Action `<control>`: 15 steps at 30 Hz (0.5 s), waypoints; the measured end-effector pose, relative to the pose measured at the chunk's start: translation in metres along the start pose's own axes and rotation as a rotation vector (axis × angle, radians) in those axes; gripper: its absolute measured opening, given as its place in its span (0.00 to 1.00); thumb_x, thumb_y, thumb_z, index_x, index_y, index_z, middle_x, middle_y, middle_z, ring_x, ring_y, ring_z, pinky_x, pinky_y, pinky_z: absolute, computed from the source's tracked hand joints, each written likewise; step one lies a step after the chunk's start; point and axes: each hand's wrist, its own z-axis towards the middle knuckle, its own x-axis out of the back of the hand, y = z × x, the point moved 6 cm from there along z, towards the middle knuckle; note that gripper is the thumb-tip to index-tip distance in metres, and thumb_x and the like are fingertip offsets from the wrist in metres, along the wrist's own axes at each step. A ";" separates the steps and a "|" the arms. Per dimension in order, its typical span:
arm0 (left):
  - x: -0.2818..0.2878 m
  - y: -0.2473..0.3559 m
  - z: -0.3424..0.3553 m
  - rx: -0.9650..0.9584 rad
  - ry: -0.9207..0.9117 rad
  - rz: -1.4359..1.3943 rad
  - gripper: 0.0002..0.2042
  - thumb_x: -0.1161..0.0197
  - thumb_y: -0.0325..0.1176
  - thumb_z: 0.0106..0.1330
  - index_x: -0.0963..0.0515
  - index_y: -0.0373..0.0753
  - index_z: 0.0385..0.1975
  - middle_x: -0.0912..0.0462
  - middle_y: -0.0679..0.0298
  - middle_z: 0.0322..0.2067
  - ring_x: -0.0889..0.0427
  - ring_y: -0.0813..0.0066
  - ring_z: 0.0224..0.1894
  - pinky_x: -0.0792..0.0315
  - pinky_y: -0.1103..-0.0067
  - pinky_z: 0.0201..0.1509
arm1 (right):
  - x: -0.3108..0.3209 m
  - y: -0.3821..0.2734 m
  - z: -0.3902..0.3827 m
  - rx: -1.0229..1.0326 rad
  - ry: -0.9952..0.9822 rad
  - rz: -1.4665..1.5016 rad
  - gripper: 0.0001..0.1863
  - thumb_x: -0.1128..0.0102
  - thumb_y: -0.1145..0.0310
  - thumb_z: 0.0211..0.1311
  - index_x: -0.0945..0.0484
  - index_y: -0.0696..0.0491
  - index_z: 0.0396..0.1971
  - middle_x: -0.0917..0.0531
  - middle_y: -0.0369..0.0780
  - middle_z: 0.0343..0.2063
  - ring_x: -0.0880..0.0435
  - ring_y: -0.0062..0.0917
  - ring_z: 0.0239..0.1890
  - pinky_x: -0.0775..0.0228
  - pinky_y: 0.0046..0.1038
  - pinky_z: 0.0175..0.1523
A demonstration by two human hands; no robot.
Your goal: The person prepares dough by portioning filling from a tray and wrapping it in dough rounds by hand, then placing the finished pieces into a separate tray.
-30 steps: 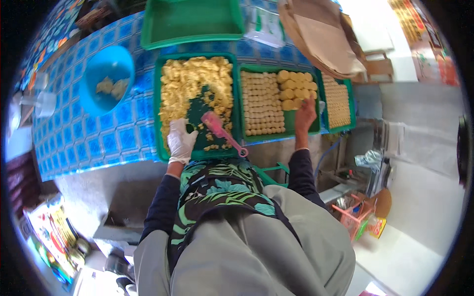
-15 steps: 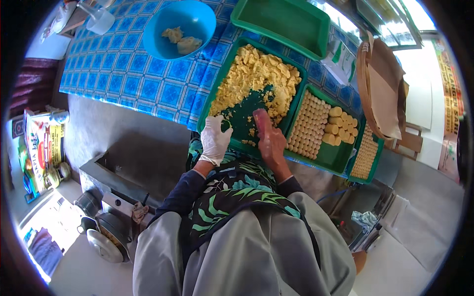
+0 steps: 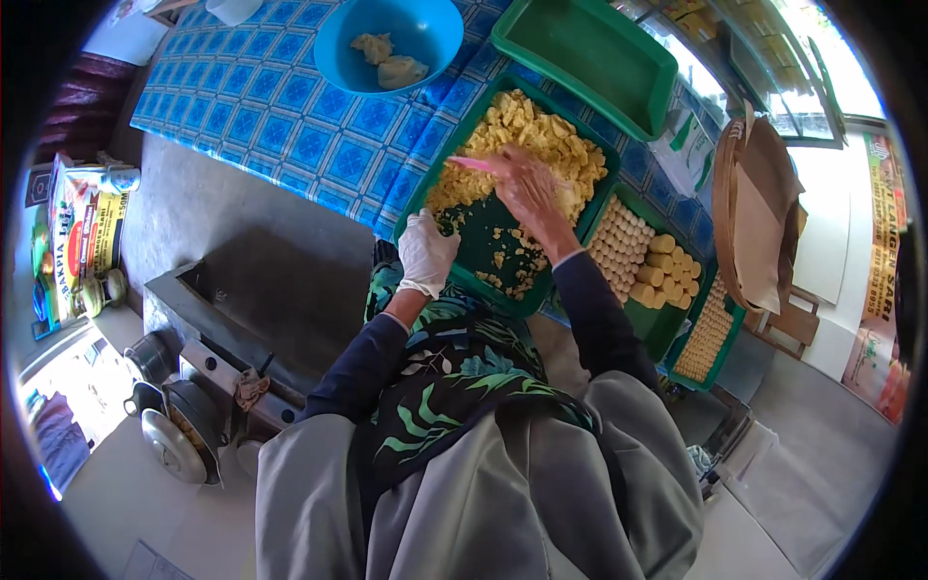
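Yellow dough pieces (image 3: pixel 527 145) fill the far half of a green tray (image 3: pixel 440 184) that sits on the near edge of the desk (image 3: pixel 280 116), which wears a blue patterned cloth. In the head view (the only one there is), the right hand (image 3: pixel 527 188) is bare and reaches into the heap, its fingers (image 3: pixel 503 164) curled around a thin pink tool (image 3: pixel 471 163) whose end pokes out to the left of them; what kind of tool it is I cannot tell, perhaps a scraper. Just nearer than those fingers the tray floor is scraped mostly bare, with only scattered crumbs on the green. The left hand (image 3: pixel 425 253) wears a white glove and rests on the near left rim of the tray, its fingers bent down over the edge and touching it, gripping nothing else as far as the view shows.

To the right of the right hand's fingers, a second green tray (image 3: pixel 667 333) holds neat rows of small pale rounds (image 3: pixel 617 242) and a few bigger yellow blocks (image 3: pixel 662 271). Farther right and nearer lies a narrow tray of more small rounds (image 3: pixel 706 338). Beyond the fingers stands an empty green tray (image 3: pixel 585 58), and to their far left a blue bowl (image 3: pixel 387 39) with two lumps of dough inside. Well off to the left of the gloved hand, down below the desk, a stove and metal pots (image 3: pixel 179 435) stand on the floor.
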 end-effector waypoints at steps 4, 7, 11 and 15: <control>-0.004 -0.004 0.005 0.034 0.025 0.003 0.27 0.26 0.40 0.44 0.25 0.30 0.41 0.20 0.47 0.35 0.20 0.47 0.40 0.27 0.60 0.43 | -0.012 -0.004 0.023 0.204 -0.174 0.013 0.11 0.43 0.81 0.51 0.18 0.51 0.33 0.23 0.39 0.27 0.20 0.35 0.28 0.28 0.35 0.32; -0.010 0.008 0.009 0.003 0.038 -0.017 0.26 0.25 0.41 0.44 0.25 0.30 0.40 0.20 0.48 0.35 0.20 0.47 0.40 0.27 0.61 0.42 | -0.013 0.017 0.016 0.347 -0.037 0.048 0.13 0.44 0.81 0.51 0.18 0.51 0.36 0.23 0.39 0.29 0.19 0.34 0.29 0.29 0.34 0.32; -0.011 0.003 0.012 -0.053 0.087 -0.051 0.27 0.24 0.41 0.43 0.27 0.33 0.39 0.21 0.49 0.34 0.20 0.48 0.40 0.26 0.62 0.42 | 0.004 -0.008 -0.007 0.385 -0.091 0.094 0.17 0.47 0.83 0.51 0.19 0.51 0.40 0.26 0.40 0.30 0.22 0.34 0.28 0.32 0.37 0.31; -0.019 0.012 0.021 -0.157 0.048 -0.016 0.28 0.26 0.41 0.44 0.28 0.32 0.42 0.22 0.48 0.35 0.21 0.48 0.41 0.27 0.61 0.43 | 0.018 -0.006 -0.042 0.039 -0.160 0.119 0.11 0.47 0.84 0.54 0.24 0.56 0.37 0.30 0.43 0.27 0.25 0.39 0.25 0.35 0.38 0.30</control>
